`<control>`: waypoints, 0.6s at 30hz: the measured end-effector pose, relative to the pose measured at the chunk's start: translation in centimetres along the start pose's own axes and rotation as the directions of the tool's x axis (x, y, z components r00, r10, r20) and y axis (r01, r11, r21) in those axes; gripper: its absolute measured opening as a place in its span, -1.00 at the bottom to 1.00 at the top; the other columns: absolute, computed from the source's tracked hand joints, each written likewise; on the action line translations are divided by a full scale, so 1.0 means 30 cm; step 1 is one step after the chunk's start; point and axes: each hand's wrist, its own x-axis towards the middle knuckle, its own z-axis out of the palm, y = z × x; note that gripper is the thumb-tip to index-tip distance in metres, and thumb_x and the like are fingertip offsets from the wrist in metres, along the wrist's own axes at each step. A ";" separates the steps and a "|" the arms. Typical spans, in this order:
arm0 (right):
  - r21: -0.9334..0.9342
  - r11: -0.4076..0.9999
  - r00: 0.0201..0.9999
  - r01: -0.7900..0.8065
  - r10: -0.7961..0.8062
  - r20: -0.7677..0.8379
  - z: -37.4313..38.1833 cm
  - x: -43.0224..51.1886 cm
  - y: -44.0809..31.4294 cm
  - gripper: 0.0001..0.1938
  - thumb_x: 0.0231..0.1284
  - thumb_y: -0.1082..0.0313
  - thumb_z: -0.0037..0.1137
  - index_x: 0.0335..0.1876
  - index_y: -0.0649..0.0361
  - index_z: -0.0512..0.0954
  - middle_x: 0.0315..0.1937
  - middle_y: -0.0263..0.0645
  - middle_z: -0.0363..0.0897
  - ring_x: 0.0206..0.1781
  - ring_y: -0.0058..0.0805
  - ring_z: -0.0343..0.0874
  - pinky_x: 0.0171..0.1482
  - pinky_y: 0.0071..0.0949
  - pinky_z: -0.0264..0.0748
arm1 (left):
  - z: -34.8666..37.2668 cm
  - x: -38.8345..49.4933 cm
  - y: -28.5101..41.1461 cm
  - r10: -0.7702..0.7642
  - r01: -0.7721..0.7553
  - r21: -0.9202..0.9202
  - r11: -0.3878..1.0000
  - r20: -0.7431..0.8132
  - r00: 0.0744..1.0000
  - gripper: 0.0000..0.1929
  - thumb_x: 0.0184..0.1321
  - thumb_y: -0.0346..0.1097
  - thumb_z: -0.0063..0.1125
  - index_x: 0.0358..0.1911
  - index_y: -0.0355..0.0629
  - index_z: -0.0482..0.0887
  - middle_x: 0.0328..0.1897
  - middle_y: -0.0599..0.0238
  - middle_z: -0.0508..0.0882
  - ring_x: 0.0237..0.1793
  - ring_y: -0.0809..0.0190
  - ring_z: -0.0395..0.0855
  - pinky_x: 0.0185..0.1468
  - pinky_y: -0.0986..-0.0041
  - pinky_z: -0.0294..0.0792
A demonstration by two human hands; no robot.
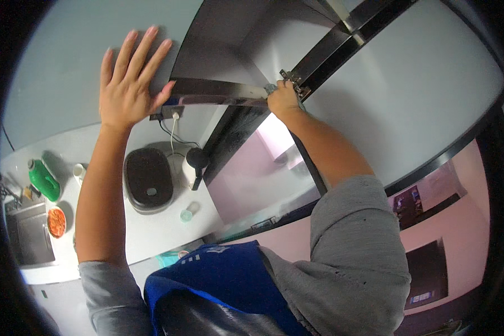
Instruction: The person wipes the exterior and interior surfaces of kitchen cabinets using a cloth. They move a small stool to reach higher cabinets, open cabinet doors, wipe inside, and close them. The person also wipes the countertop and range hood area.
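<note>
My left hand (126, 90) lies flat, fingers spread, against a closed grey cabinet door (67, 71) and holds nothing. To its right, an open wall cabinet (218, 54) shows a dark side and a pale inner wall. My right hand (284, 98) is at the cabinet's lower front corner, fingers curled beside a metal hinge (295, 82). Bits of a greyish cloth (270, 88) stick out on both sides of those fingers; most of it is hidden. The open cabinet door (407, 84), light grey with a dark frame, extends to the right of my right hand.
Below, a white countertop (151, 235) bears a dark-lidded appliance (149, 178), a kettle (195, 166), a small cup (186, 216), a green bottle (44, 180) and a bowl of orange-red food (57, 221). A steel sink (31, 235) is at left. Cords run to a wall socket (166, 112).
</note>
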 end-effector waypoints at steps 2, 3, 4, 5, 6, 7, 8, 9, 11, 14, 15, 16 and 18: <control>0.004 0.999 0.999 -0.039 0.039 -0.022 -0.024 -0.005 0.021 -0.74 0.12 0.27 -0.07 -0.41 0.09 0.71 -0.36 -0.27 0.68 0.06 -0.30 0.42 0.01 -0.23 0.17 | -0.001 -0.003 0.000 0.004 -0.006 -0.040 0.999 -0.056 0.998 -0.38 0.10 0.22 -0.04 0.31 0.42 0.33 0.45 0.56 0.26 0.44 0.29 0.15 0.46 0.24 -0.20; 0.038 0.998 0.999 -0.050 0.051 -0.018 -0.031 -0.007 0.028 -0.73 0.13 0.28 -0.08 -0.43 0.10 0.71 -0.37 -0.26 0.68 0.05 -0.29 0.44 0.00 -0.23 0.18 | -0.002 -0.004 -0.001 -0.003 0.002 -0.022 1.000 -0.040 0.999 -0.38 0.10 0.22 -0.04 0.31 0.43 0.33 0.45 0.57 0.26 0.44 0.30 0.15 0.47 0.24 -0.21; 0.040 0.998 0.999 -0.049 0.049 -0.015 -0.035 -0.007 0.038 -0.74 0.15 0.30 -0.09 -0.32 0.15 0.68 -0.34 -0.20 0.67 0.01 -0.26 0.48 -0.01 -0.21 0.21 | -0.002 -0.004 -0.001 -0.009 0.009 -0.018 1.000 -0.037 0.999 -0.37 0.10 0.23 -0.05 0.31 0.43 0.32 0.45 0.59 0.25 0.44 0.31 0.14 0.49 0.24 -0.24; 0.050 0.999 1.000 0.001 0.000 -0.031 -0.035 -0.007 0.041 -0.75 0.15 0.31 -0.09 -0.29 0.16 0.66 -0.33 -0.19 0.67 0.00 -0.25 0.49 0.00 -0.21 0.21 | -0.003 -0.005 -0.001 -0.007 0.004 -0.038 0.999 -0.072 0.997 -0.37 0.10 0.23 -0.05 0.31 0.43 0.32 0.45 0.60 0.25 0.44 0.31 0.14 0.48 0.24 -0.24; 0.044 0.998 0.992 0.033 -0.027 -0.120 -0.031 -0.008 0.043 -0.76 0.15 0.31 -0.09 -0.25 0.17 0.64 -0.33 -0.18 0.67 -0.02 -0.25 0.50 0.00 -0.21 0.21 | -0.002 -0.004 -0.001 -0.009 0.007 -0.038 0.999 -0.068 0.998 -0.37 0.10 0.23 -0.05 0.31 0.43 0.32 0.45 0.60 0.24 0.44 0.31 0.14 0.48 0.24 -0.24; 0.026 0.999 0.984 0.031 -0.026 -0.176 -0.025 -0.010 0.040 -0.76 0.15 0.31 -0.09 -0.21 0.18 0.62 -0.32 -0.18 0.67 -0.04 -0.24 0.51 0.00 -0.21 0.22 | -0.002 -0.004 -0.001 -0.012 0.010 -0.028 1.000 -0.056 0.998 -0.37 0.10 0.23 -0.05 0.31 0.43 0.32 0.45 0.61 0.24 0.44 0.31 0.14 0.48 0.24 -0.24; 0.058 0.998 0.979 0.039 -0.026 -0.204 -0.016 -0.011 0.036 -0.77 0.15 0.32 -0.09 -0.20 0.18 0.60 -0.32 -0.17 0.66 -0.05 -0.25 0.51 0.00 -0.21 0.23 | -0.001 -0.004 -0.002 -0.006 0.003 -0.046 0.999 -0.074 0.997 -0.37 0.10 0.23 -0.05 0.31 0.43 0.32 0.45 0.61 0.24 0.44 0.31 0.15 0.48 0.24 -0.23; 0.078 0.997 0.980 0.015 0.001 -0.200 -0.008 -0.014 0.030 -0.77 0.15 0.33 -0.09 -0.18 0.18 0.57 -0.31 -0.17 0.65 -0.06 -0.25 0.52 -0.01 -0.21 0.24 | 0.001 -0.003 -0.003 -0.004 -0.001 -0.053 0.999 -0.086 0.996 -0.37 0.10 0.23 -0.05 0.32 0.43 0.32 0.45 0.61 0.24 0.44 0.31 0.15 0.48 0.25 -0.23; 0.102 0.995 0.983 0.011 0.007 -0.181 -0.002 -0.014 0.023 -0.79 0.15 0.34 -0.09 -0.18 0.19 0.54 -0.31 -0.16 0.64 -0.07 -0.25 0.52 -0.03 -0.23 0.25 | 0.004 -0.006 -0.003 0.010 -0.016 -0.058 0.998 -0.090 0.996 -0.36 0.11 0.24 -0.04 0.33 0.42 0.30 0.47 0.56 0.22 0.45 0.28 0.12 0.47 0.21 -0.19; 0.053 0.997 0.995 0.061 -0.056 -0.083 -0.043 -0.008 0.053 -0.84 0.11 0.38 -0.05 -0.23 0.18 0.53 -0.30 -0.15 0.62 -0.05 -0.26 0.51 -0.06 -0.28 0.30 | 0.007 -0.012 -0.009 0.023 -0.028 -0.061 0.998 -0.074 0.997 -0.32 0.11 0.25 -0.01 0.36 0.41 0.24 0.49 0.48 0.17 0.47 0.22 0.07 0.47 0.16 -0.17; 0.056 0.993 0.993 0.104 -0.101 -0.064 -0.075 -0.010 0.083 -0.84 0.10 0.38 -0.04 -0.23 0.14 0.53 -0.32 -0.16 0.61 -0.07 -0.25 0.51 -0.07 -0.27 0.30 | 0.007 -0.015 -0.009 0.030 -0.035 -0.058 0.998 -0.077 0.997 -0.32 0.11 0.24 -0.01 0.36 0.41 0.24 0.50 0.48 0.16 0.47 0.22 0.07 0.47 0.16 -0.19; 0.043 0.992 0.990 0.121 -0.117 -0.074 -0.116 -0.010 0.119 -0.84 0.09 0.38 -0.04 -0.24 0.11 0.54 -0.33 -0.17 0.60 -0.08 -0.24 0.50 -0.07 -0.26 0.31 | 0.008 -0.014 -0.011 0.038 -0.042 -0.052 0.998 -0.083 0.996 -0.32 0.11 0.24 -0.01 0.36 0.41 0.23 0.50 0.49 0.15 0.47 0.22 0.07 0.47 0.17 -0.20; 0.024 0.999 0.982 0.038 -0.032 -0.185 -0.211 -0.030 0.222 -0.84 0.04 0.41 0.00 -0.26 0.02 0.56 -0.36 -0.21 0.57 -0.10 -0.22 0.48 -0.06 -0.24 0.31 | 0.008 -0.015 -0.011 0.036 -0.041 -0.047 0.998 -0.095 0.995 -0.32 0.12 0.24 -0.02 0.37 0.41 0.22 0.50 0.49 0.14 0.47 0.22 0.07 0.48 0.18 -0.23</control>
